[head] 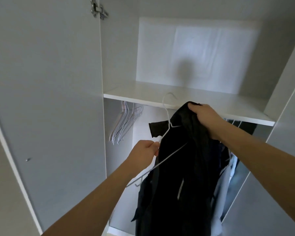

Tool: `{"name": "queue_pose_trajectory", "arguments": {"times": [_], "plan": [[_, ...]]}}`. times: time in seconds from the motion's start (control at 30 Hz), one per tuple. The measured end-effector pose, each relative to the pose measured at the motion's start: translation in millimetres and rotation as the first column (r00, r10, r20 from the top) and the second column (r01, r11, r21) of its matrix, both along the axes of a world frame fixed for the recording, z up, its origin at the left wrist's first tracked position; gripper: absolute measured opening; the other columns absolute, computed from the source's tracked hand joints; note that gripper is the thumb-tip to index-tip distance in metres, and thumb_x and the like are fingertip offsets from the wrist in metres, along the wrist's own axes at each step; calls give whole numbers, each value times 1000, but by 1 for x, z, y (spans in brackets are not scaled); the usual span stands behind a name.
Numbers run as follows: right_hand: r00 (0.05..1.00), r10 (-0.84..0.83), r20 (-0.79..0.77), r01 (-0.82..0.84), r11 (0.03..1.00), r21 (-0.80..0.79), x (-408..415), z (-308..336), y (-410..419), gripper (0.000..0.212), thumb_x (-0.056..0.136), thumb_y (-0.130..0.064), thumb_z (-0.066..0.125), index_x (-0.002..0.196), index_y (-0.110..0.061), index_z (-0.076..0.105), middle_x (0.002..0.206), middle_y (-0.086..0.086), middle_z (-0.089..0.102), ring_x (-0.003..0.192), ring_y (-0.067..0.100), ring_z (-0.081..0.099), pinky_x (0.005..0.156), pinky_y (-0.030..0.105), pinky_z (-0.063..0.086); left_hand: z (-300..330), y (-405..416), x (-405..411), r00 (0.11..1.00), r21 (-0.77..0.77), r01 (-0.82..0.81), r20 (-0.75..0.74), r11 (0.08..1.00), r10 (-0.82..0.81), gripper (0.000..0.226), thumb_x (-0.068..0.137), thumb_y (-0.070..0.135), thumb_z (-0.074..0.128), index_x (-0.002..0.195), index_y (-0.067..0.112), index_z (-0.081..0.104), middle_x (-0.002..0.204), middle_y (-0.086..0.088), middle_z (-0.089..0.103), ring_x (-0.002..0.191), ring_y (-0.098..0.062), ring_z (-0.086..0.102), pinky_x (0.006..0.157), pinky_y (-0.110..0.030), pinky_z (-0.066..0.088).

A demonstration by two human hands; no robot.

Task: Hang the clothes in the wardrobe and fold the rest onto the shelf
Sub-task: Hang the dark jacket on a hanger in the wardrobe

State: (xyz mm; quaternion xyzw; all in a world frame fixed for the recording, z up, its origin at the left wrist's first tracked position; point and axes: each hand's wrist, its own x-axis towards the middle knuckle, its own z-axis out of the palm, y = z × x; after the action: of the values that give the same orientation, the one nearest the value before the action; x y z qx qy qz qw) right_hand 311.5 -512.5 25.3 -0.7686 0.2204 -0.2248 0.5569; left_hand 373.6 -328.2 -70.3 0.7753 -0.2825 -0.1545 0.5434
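the two forearms reach in from the bottom edge, nearest the lens, and between them hangs the black garment (pixel 175 176), a long dark bundle held up in front of the open wardrobe (pixel 119 48). the right hand (pixel 205 117) has its fingers curled tight round a bunched top edge of the cloth, just under the front lip of the shelf (pixel 186 106). the left hand (pixel 144 151) pinches one end of a white wire hanger (pixel 168 123), whose hook rises in front of the shelf edge and whose lower bar runs slantwise across the fabric.

the garment looks only partly threaded, so the step in hand is probably getting the hanger seated inside it. to do that well, the right hand would spread the bunched cloth rather than keep it wadded, find the neck or shoulder opening, and let the left feed the hanger arm through until both shoulders sit level; only then lift the hook to the rail, which is hidden under the shelf.

the wardrobe is pale grey-white, its left door (pixel 46 99) swung open. the shelf carries a bright patch of light and a round shadow on the back panel. below it, to the right, clothes already hang (pixel 232 167); to the left, a cluster of spare hangers (pixel 124 123). a metal hinge (pixel 97 9) sits at the top of the door.
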Motion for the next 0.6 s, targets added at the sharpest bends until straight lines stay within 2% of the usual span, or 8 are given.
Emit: {"name": "queue_pose_trajectory", "arguments": {"times": [0.03,0.1,0.27,0.4,0.43,0.5,0.57,0.6], "plan": [[1000,-7,-13,3,970,-245,-1,3,3,31,97,-30,50,106,-3,62,101,12,66,83,21,62,72,29,48,4,2,2,998,-33,-7,55,999,9,45,100,30,44,59,14,49,37,11,30,32,-4,29,42,-17,27],[998,18,-55,-49,768,-639,-3,5,9,30,99,-28,46,105,-4,63,111,11,63,98,24,58,88,34,44,11,5,7,989,-101,-12,142,995,26,44,100,29,45,59,13,50,36,11,30,32,-3,29,43,-19,27],[964,146,-220,-264,594,-760,6,11,17,24,100,-31,39,97,-17,57,92,4,63,90,24,59,87,37,45,9,11,12,982,-201,13,189,979,26,44,99,28,48,57,16,53,36,11,31,32,-4,30,47,-23,28],[957,128,-260,-289,483,-827,16,17,24,27,99,-34,40,93,-12,55,80,4,59,77,24,55,75,35,43,10,18,18,919,-96,-78,379,992,108,36,100,35,44,72,16,59,47,11,46,46,-2,46,55,-26,34],[965,120,-232,-261,468,-844,17,17,25,28,99,-34,40,89,-11,53,74,4,56,73,25,53,70,34,40,10,21,20,829,-1,-199,533,980,169,30,99,38,43,85,18,60,61,12,55,61,-4,54,62,-28,40],[986,82,-148,-170,482,-859,20,19,25,30,99,-33,40,86,-10,53,72,5,56,71,26,53,67,36,41,0,27,22,518,25,-534,800,845,304,28,94,41,46,111,21,56,98,1,62,92,-21,59,81,-37,46],[997,34,-70,-77,539,-839,23,20,21,33,99,-33,39,86,-8,54,76,9,59,72,28,55,69,38,44,-16,29,12,296,-236,-584,829,776,474,41,86,44,49,113,14,56,109,-9,57,96,-28,55,84,-42,46],[999,3,-45,-39,568,-822,24,22,18,35,100,-34,38,85,-7,54,77,10,59,71,28,55,68,37,44,-29,27,4,282,-347,-523,791,778,543,42,84,45,49,108,12,56,105,-9,57,92,-26,54,81,-41,46]]}}
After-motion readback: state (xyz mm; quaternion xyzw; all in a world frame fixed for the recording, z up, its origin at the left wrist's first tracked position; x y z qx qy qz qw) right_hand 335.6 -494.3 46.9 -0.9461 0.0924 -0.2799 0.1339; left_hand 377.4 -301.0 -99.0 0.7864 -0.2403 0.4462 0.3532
